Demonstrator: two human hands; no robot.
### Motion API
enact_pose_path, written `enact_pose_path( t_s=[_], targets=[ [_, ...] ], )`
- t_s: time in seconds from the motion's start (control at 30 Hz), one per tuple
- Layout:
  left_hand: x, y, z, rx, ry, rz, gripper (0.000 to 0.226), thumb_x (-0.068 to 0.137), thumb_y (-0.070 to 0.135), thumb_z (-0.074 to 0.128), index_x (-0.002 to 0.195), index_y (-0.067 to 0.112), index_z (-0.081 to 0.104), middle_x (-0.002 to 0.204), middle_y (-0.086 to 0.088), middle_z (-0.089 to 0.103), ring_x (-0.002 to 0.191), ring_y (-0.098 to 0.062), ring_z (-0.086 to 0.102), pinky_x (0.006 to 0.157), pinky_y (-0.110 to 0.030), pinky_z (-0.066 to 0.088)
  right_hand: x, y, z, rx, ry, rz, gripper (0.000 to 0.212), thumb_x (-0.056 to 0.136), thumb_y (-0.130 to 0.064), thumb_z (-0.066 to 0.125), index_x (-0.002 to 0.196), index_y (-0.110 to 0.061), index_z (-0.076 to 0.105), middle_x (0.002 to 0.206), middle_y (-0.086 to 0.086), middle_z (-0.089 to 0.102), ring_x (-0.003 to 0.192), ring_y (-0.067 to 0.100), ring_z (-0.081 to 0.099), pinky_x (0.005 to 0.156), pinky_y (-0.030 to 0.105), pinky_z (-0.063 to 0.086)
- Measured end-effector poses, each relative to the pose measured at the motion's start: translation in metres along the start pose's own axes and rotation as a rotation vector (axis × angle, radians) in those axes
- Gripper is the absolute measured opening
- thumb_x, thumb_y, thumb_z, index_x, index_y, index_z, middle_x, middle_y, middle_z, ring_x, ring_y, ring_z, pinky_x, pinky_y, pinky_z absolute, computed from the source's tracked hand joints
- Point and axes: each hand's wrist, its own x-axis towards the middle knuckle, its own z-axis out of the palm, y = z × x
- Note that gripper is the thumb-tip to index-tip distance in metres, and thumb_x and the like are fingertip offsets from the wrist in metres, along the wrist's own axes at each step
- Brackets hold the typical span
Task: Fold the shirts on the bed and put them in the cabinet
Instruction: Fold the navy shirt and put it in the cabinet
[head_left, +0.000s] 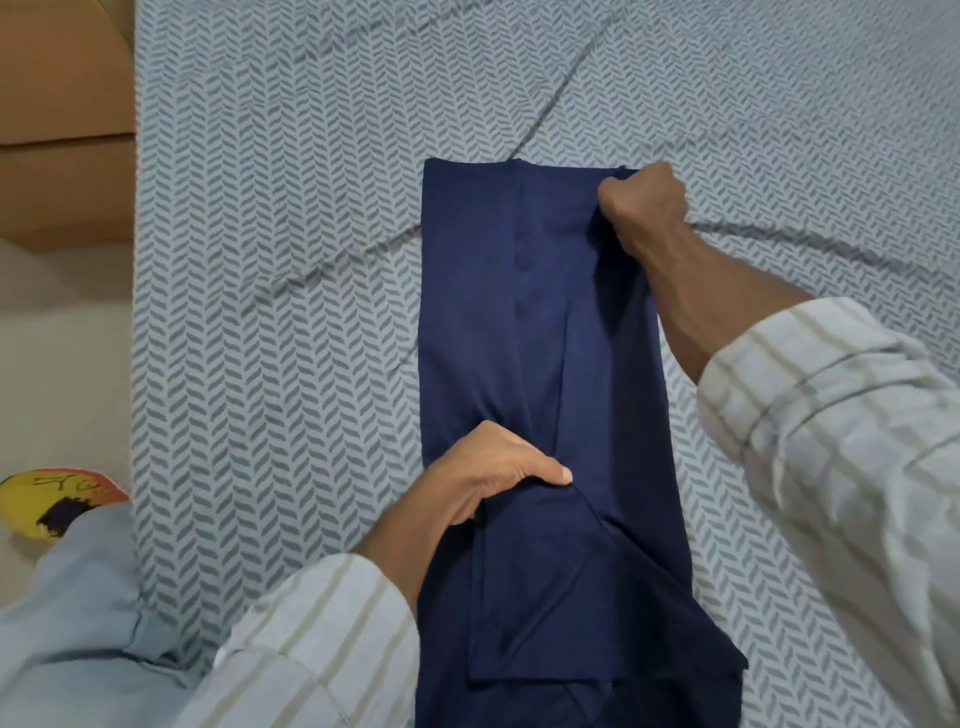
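Note:
A navy blue shirt (498, 332) lies lengthwise on the bed (270, 270), its sides folded in so it forms a long narrow strip with buttons showing near the far end. My right hand (644, 200) grips the far right corner of the strip with curled fingers. My left hand (493, 470) pinches a fold of the cloth near the middle, thumb on top. The near end of the shirt hangs over the bed's edge toward me.
The bed's sheet has a grey and white herringbone pattern with a few creases. A brown wooden piece of furniture (62, 130) stands at the far left beside the bed. A yellow slipper (52, 499) and pale floor show at the lower left.

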Motion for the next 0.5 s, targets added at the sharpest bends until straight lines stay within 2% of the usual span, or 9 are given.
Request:
enact_pose_path(
  t_s=[0.07, 0.17, 0.23, 0.3, 0.33, 0.4, 0.47, 0.5],
  targets=[
    [0.000, 0.001, 0.000, 0.001, -0.012, -0.014, 0.027, 0.063, 0.029, 0.089, 0.086, 0.017, 0.082, 0.086, 0.001, 0.078, 0.088, -0.019, 0.074, 0.087, -0.040, 0.060, 0.000, -0.012, -0.001, 0.035, 0.055, -0.048, 0.039, 0.084, -0.041, 0.054, 0.110, -0.012, 0.064, 0.113, 0.007, 0.070, 0.108, 0.027, 0.065, 0.093, 0.036, 0.054],
    [-0.001, 0.003, -0.002, 0.013, -0.023, -0.037, 0.028, 0.062, 0.029, 0.088, 0.086, 0.017, 0.081, 0.088, 0.002, 0.078, 0.089, -0.020, 0.074, 0.087, -0.041, 0.060, 0.003, -0.029, 0.001, 0.109, 0.081, -0.151, 0.018, 0.085, -0.037, 0.053, 0.086, -0.020, 0.059, 0.085, -0.005, 0.065, 0.084, 0.016, 0.063, 0.076, 0.030, 0.053],
    [-0.001, 0.004, -0.003, 0.021, -0.033, -0.048, 0.027, 0.059, 0.028, 0.088, 0.083, 0.017, 0.081, 0.088, 0.000, 0.078, 0.090, -0.022, 0.074, 0.088, -0.043, 0.060, -0.001, -0.036, 0.006, 0.166, 0.042, -0.195, 0.013, 0.086, -0.033, 0.055, 0.084, -0.021, 0.057, 0.075, -0.010, 0.059, 0.070, 0.007, 0.056, 0.061, 0.020, 0.047],
    [-0.002, 0.005, -0.002, 0.021, -0.046, -0.059, 0.025, 0.058, 0.026, 0.087, 0.080, 0.016, 0.081, 0.088, -0.002, 0.078, 0.091, -0.025, 0.074, 0.089, -0.046, 0.059, -0.007, -0.040, 0.011, 0.188, -0.002, -0.217, 0.010, 0.086, -0.030, 0.056, 0.084, -0.021, 0.057, 0.072, -0.012, 0.056, 0.063, 0.003, 0.051, 0.051, 0.016, 0.039],
    [-0.003, 0.005, -0.002, 0.020, -0.052, -0.067, 0.025, 0.057, 0.025, 0.086, 0.079, 0.016, 0.081, 0.089, -0.003, 0.078, 0.092, -0.025, 0.074, 0.090, -0.046, 0.059, -0.009, -0.042, 0.015, 0.191, -0.019, -0.224, 0.010, 0.086, -0.030, 0.056, 0.084, -0.021, 0.058, 0.072, -0.012, 0.056, 0.064, 0.003, 0.052, 0.050, 0.017, 0.039],
    [-0.003, 0.006, -0.003, 0.017, -0.062, -0.076, 0.026, 0.056, 0.024, 0.084, 0.081, 0.015, 0.080, 0.092, -0.005, 0.078, 0.094, -0.028, 0.074, 0.090, -0.047, 0.058, -0.013, -0.045, 0.021, 0.204, -0.048, -0.222, 0.010, 0.085, -0.029, 0.056, 0.078, -0.022, 0.056, 0.071, -0.011, 0.058, 0.065, 0.007, 0.056, 0.054, 0.024, 0.048],
    [-0.002, 0.007, -0.003, -0.005, -0.066, -0.075, 0.030, 0.055, 0.022, 0.082, 0.082, 0.011, 0.079, 0.094, -0.010, 0.077, 0.093, -0.031, 0.074, 0.085, -0.042, 0.059, -0.015, -0.047, 0.027, 0.223, -0.077, -0.221, 0.015, 0.083, -0.026, 0.056, 0.069, -0.023, 0.051, 0.067, -0.008, 0.058, 0.061, 0.010, 0.057, 0.056, 0.033, 0.056],
    [-0.002, 0.006, -0.004, -0.014, -0.066, -0.071, 0.031, 0.054, 0.022, 0.080, 0.082, 0.009, 0.079, 0.093, -0.012, 0.077, 0.088, -0.030, 0.074, 0.080, -0.040, 0.059, -0.016, -0.047, 0.030, 0.233, -0.089, -0.219, 0.017, 0.083, -0.023, 0.056, 0.068, -0.023, 0.050, 0.066, -0.007, 0.057, 0.059, 0.010, 0.056, 0.056, 0.034, 0.057]
  ],
)
